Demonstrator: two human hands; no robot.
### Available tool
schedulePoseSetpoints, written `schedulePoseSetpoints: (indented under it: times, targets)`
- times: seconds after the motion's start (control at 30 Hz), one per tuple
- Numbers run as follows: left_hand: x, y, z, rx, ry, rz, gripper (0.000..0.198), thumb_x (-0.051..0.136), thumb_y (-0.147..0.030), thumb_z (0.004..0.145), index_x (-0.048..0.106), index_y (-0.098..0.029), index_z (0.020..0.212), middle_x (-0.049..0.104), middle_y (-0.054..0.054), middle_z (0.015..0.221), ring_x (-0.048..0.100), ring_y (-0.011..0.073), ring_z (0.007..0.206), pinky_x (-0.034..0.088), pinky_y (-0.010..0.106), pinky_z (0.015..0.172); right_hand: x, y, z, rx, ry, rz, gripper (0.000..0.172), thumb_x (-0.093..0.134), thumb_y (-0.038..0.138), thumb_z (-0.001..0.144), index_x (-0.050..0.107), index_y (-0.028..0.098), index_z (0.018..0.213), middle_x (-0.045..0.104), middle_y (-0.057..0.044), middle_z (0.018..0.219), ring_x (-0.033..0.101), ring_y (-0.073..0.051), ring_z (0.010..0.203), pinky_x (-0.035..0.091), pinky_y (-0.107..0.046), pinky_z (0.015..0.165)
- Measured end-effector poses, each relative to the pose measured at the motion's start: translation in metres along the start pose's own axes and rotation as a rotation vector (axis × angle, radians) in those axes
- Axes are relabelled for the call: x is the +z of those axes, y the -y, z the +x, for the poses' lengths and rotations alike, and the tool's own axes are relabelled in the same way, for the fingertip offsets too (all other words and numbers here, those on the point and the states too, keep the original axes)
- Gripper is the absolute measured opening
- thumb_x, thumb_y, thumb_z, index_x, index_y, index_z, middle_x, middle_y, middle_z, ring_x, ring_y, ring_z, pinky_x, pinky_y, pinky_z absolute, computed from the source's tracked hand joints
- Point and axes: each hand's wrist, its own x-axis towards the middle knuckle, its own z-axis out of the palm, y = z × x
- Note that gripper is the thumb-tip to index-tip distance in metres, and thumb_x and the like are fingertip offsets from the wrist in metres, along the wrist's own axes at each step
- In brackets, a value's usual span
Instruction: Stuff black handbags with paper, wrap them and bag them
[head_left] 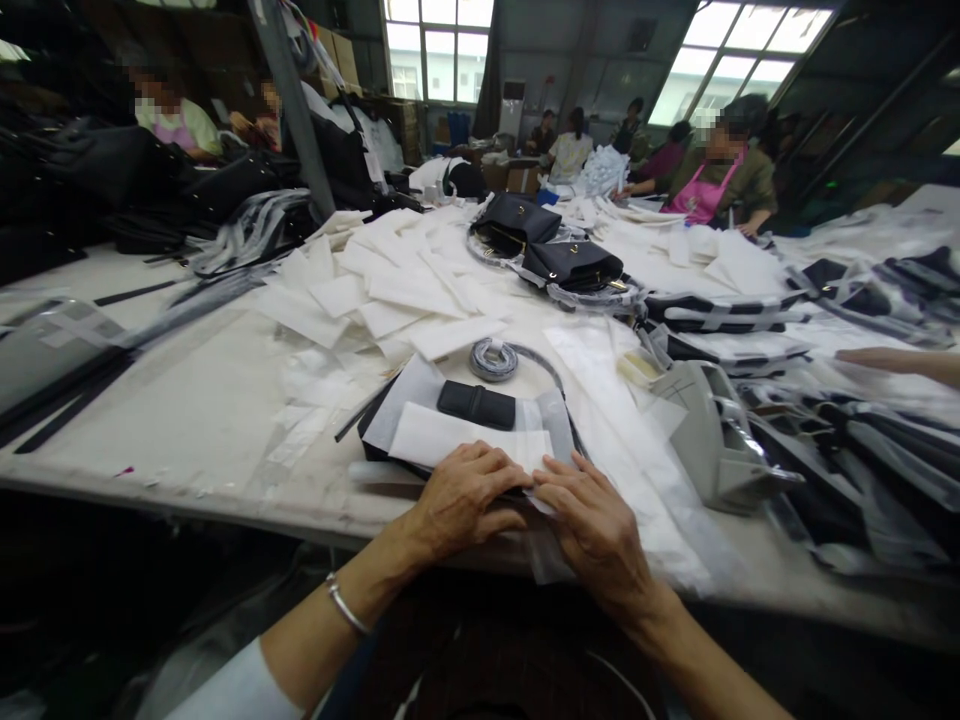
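Note:
In front of me at the table's near edge lies a black bag [370, 437], mostly covered by white tissue paper [412, 388]. A folded white padding sheet [459, 436] and a small black pouch with a band [475, 404] rest on the paper. My left hand [466, 502] is curled over the bag's near edge, thumb below. Beside it, my right hand [596, 522] pinches a strip of clear film [549, 558] at the bag's near right corner. Just beyond the bag sits a wrapped, coiled strap [493, 360]; its tail runs down the right side.
A grey tape dispenser [701, 435] stands to the right, beside wrapped black straps and bags. Loose white sheets [397, 280] are piled beyond the bag. Two black handbags [574, 262] lie farther back. A co-worker's arm [900, 362] reaches in from the right; other people work behind.

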Motion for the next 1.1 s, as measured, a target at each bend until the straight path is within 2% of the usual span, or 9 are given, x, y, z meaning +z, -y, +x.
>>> schedulePoseSetpoints:
  times: [0.07, 0.13, 0.3, 0.47, 0.63, 0.8, 0.87, 0.97, 1.1]
  targets:
    - [0.001, 0.001, -0.001, 0.005, -0.007, -0.011, 0.025, 0.062, -0.029, 0.095, 0.062, -0.027, 0.119, 0.067, 0.002, 0.109, 0.056, 0.0201, 0.096, 0.04, 0.035, 0.086, -0.004, -0.006, 0.002, -0.052, 0.016, 0.03, 0.025, 0.05, 0.005, 0.092, 0.063, 0.021, 0.105, 0.075, -0.005, 0.106, 0.066, -0.021, 0.114, 0.043, -0.048, 0.109]
    - [0.004, 0.002, -0.001, 0.005, -0.048, -0.024, 0.025, 0.054, -0.02, 0.097, 0.064, -0.029, 0.119, 0.068, 0.001, 0.108, 0.056, 0.0194, 0.095, 0.04, 0.034, 0.084, -0.008, -0.011, 0.005, -0.11, 0.03, 0.037, 0.024, 0.049, 0.005, 0.092, 0.063, 0.02, 0.104, 0.075, -0.006, 0.106, 0.066, -0.021, 0.114, 0.044, -0.048, 0.11]
    - [0.009, 0.001, 0.001, -0.005, -0.074, -0.013, 0.029, 0.047, -0.019, 0.098, 0.067, -0.029, 0.117, 0.069, 0.001, 0.105, 0.055, 0.0189, 0.093, 0.042, 0.035, 0.083, -0.021, -0.015, 0.012, -0.212, 0.101, 0.031, 0.027, 0.047, 0.006, 0.093, 0.066, 0.021, 0.104, 0.075, -0.005, 0.108, 0.067, -0.02, 0.111, 0.037, -0.049, 0.115]
    - [0.009, 0.003, 0.0, 0.006, -0.072, 0.011, 0.03, 0.046, -0.018, 0.098, 0.069, -0.029, 0.113, 0.069, 0.002, 0.107, 0.055, 0.0187, 0.094, 0.042, 0.034, 0.084, -0.034, -0.009, -0.005, -0.295, 0.157, 0.08, 0.026, 0.047, 0.009, 0.095, 0.067, 0.018, 0.11, 0.074, -0.007, 0.112, 0.064, -0.021, 0.117, 0.037, -0.049, 0.116]
    - [0.013, 0.003, -0.003, 0.037, -0.09, 0.034, 0.028, 0.048, -0.017, 0.097, 0.067, -0.029, 0.114, 0.069, 0.001, 0.112, 0.055, 0.0199, 0.098, 0.04, 0.036, 0.085, -0.035, 0.005, -0.014, -0.234, 0.116, 0.138, 0.029, 0.044, 0.002, 0.092, 0.066, 0.017, 0.103, 0.075, -0.007, 0.103, 0.065, -0.02, 0.114, 0.04, -0.046, 0.115]
    - [0.014, 0.001, -0.005, 0.081, -0.1, 0.107, 0.025, 0.051, -0.017, 0.098, 0.064, -0.027, 0.116, 0.069, 0.001, 0.112, 0.055, 0.0202, 0.101, 0.04, 0.036, 0.09, -0.035, 0.011, 0.011, -0.192, 0.139, 0.146, 0.027, 0.043, 0.0, 0.09, 0.061, 0.017, 0.099, 0.072, -0.009, 0.112, 0.066, -0.019, 0.113, 0.041, -0.046, 0.114]
    - [0.014, 0.0, -0.005, 0.079, -0.117, 0.096, 0.026, 0.052, -0.019, 0.099, 0.063, -0.028, 0.12, 0.069, 0.0, 0.112, 0.055, 0.0199, 0.101, 0.04, 0.036, 0.09, -0.035, 0.01, 0.021, -0.141, 0.176, 0.134, 0.027, 0.039, -0.001, 0.091, 0.058, 0.019, 0.095, 0.073, -0.008, 0.108, 0.069, -0.016, 0.1, 0.046, -0.04, 0.109]
    - [0.015, 0.0, -0.007, 0.071, -0.144, 0.061, 0.031, 0.051, -0.021, 0.1, 0.059, -0.031, 0.128, 0.069, 0.0, 0.111, 0.056, 0.0191, 0.1, 0.04, 0.036, 0.091, -0.033, 0.006, 0.029, -0.102, 0.219, 0.112, 0.025, 0.038, 0.001, 0.091, 0.054, 0.02, 0.09, 0.071, -0.005, 0.089, 0.069, -0.015, 0.083, 0.055, -0.032, 0.093]
    - [0.019, 0.002, -0.009, 0.103, -0.185, 0.041, 0.029, 0.048, -0.022, 0.101, 0.06, -0.028, 0.127, 0.068, 0.002, 0.116, 0.056, 0.0196, 0.108, 0.04, 0.036, 0.095, -0.032, 0.003, 0.031, -0.131, 0.302, 0.103, 0.024, 0.038, 0.002, 0.091, 0.053, 0.02, 0.086, 0.066, -0.004, 0.076, 0.064, -0.015, 0.07, 0.053, -0.026, 0.071]
